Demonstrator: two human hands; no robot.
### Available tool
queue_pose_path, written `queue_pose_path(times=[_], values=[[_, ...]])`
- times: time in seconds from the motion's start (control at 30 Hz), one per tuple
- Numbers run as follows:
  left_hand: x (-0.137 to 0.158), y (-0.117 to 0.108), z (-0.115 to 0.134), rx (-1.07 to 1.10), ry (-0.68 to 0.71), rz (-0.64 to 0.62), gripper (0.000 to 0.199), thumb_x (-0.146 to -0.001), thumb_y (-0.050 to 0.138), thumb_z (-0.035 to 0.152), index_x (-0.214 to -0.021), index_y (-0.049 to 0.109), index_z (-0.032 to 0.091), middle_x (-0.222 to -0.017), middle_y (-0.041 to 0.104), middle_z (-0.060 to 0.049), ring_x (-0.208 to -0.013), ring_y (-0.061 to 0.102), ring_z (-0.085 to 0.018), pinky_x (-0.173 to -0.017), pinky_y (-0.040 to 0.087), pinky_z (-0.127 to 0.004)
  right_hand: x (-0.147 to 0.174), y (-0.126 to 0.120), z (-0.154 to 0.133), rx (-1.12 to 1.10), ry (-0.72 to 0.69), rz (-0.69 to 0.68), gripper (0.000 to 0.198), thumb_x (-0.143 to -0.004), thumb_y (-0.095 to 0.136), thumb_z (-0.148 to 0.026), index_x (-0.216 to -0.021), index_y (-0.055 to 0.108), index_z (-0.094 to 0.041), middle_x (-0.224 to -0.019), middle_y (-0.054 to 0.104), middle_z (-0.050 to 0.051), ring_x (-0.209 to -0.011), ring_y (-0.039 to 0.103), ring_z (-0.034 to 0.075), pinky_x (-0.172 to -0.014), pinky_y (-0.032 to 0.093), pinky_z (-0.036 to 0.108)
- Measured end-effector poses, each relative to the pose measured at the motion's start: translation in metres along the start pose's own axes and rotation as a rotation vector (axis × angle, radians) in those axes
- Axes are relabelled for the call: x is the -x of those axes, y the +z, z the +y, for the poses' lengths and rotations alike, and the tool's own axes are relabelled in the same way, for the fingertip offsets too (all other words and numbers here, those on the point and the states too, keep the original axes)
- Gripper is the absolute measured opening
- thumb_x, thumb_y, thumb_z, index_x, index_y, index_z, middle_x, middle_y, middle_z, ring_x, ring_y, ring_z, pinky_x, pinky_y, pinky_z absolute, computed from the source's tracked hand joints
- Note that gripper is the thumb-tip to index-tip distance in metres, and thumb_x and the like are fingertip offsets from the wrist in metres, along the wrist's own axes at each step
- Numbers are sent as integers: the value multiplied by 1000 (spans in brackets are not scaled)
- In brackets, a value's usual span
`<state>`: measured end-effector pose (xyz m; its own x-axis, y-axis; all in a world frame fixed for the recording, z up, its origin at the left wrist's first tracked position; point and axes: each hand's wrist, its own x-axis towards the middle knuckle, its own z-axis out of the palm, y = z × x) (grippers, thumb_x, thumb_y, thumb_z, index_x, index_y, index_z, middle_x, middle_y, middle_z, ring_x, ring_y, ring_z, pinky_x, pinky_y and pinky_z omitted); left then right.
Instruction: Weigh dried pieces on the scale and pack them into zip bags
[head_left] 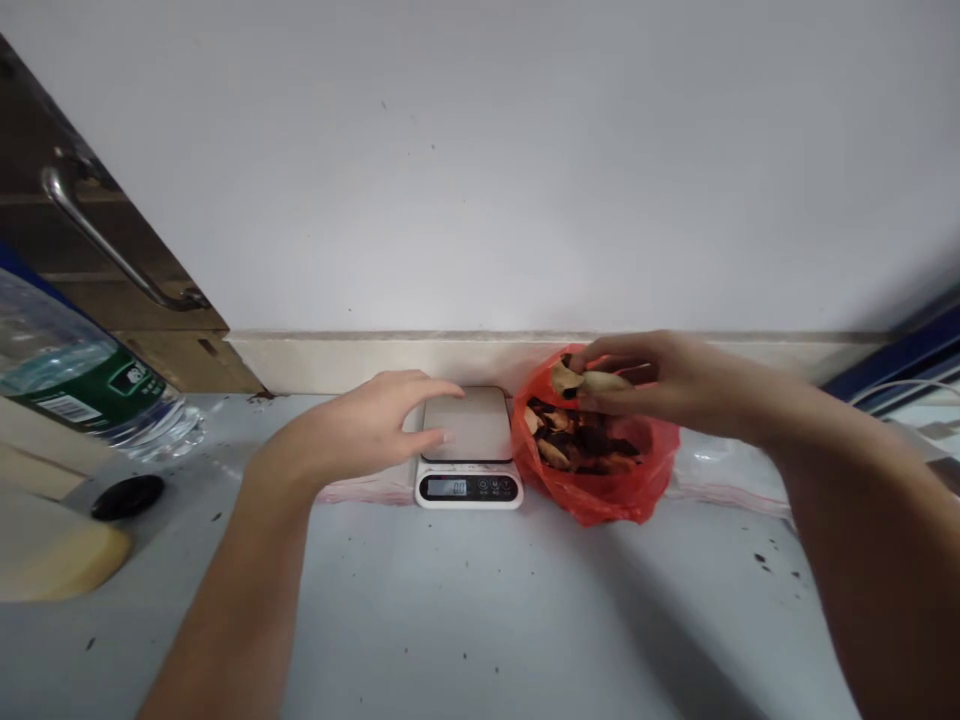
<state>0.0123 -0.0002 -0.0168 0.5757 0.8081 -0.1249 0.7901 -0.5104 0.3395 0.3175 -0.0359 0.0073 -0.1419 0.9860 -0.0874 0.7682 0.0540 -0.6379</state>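
Evidently, the red bag (pixel 592 506) is spread wide under the right hand (pixel 637 372), perhaps so its brownish pieces (pixel 555 455) can be reached. Between the hands, the scale (pixel 469 486) is set, 0.0 displayed; above its plate, the left hand's (pixel 382 425) thumb and fingers are parted, nothing held. By the right hand's nearly closed fingers, 1 pale piece (pixel 568 377) is pinched, seemingly lightly.

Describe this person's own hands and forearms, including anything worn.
The slim-fingered left hand and right hand are both ungloved. The left forearm and right forearm are bare, with no sleeve in view. No ring, watch, bracelet or marking shows, though some parts are hidden.
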Motion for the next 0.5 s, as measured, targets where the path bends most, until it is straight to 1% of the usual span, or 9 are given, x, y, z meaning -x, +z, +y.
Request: queue_pose_path(times=[0.1, 0.2, 0.27, 0.33, 0.4, 0.5], values=[[2, -2, -9, -35, -63, -79, 62, -96, 54, 58, -151, 56, 31, -154, 60, -10, -136, 61, -32, -104, 53, -42, -11, 14, -24, -96, -94, -13, 28, -80, 70, -41, -101, 77, -24, -89, 78, 3, -81, 73, 22, -66, 56, 29], [1, -6, -12, -36, -138, -160, 67, -94, 54, 60, -155, 52, 31, -157, 58, -11, -136, 61, -33, -102, 53, -43, -25, 35, -47, -149, -170, -72, 22, -84, 67, -29, -103, 76, -23, -88, 77, 2, -76, 71, 18, -66, 54, 27], [-1, -8, -12, -28, -201, -212, 69, -95, 54, 60, -157, 48, 31, -160, 54, -11, -139, 59, -33, -105, 52, -43, -35, 50, -59, -109, -142, -130, 24, -85, 65, -20, -106, 76, -22, -83, 76, 1, -70, 68, 15, -62, 49, 24], [-5, -8, -13, -21, -268, -259, 72, -95, 55, 58, -161, 42, 32, -163, 50, -10, -141, 57, -31, -109, 50, -41, -45, 65, -68, 3, -64, -172, 27, -84, 63, -12, -106, 76, -22, -79, 74, -1, -65, 63, 13, -58, 44, 22], [-10, -4, -14, -11, -306, -298, 74, -96, 56, 54, -164, 37, 31, -165, 48, -9, -142, 56, -29, -111, 48, -39, -55, 78, -71, 123, -2, -192, 32, -82, 61, -5, -104, 78, -21, -82, 75, 0, -65, 60, 12, -57, 40, 21], [-16, 5, -16, -18, -260, -329, 74, -96, 59, 48, -164, 36, 27, -166, 46, -10, -146, 52, -29, -116, 44, -38, -63, 91, -68, 188, 9, -208, 33, -80, 56, 0, -94, 79, -19, -87, 77, 3, -71, 63, 13, -61, 41, 21]])
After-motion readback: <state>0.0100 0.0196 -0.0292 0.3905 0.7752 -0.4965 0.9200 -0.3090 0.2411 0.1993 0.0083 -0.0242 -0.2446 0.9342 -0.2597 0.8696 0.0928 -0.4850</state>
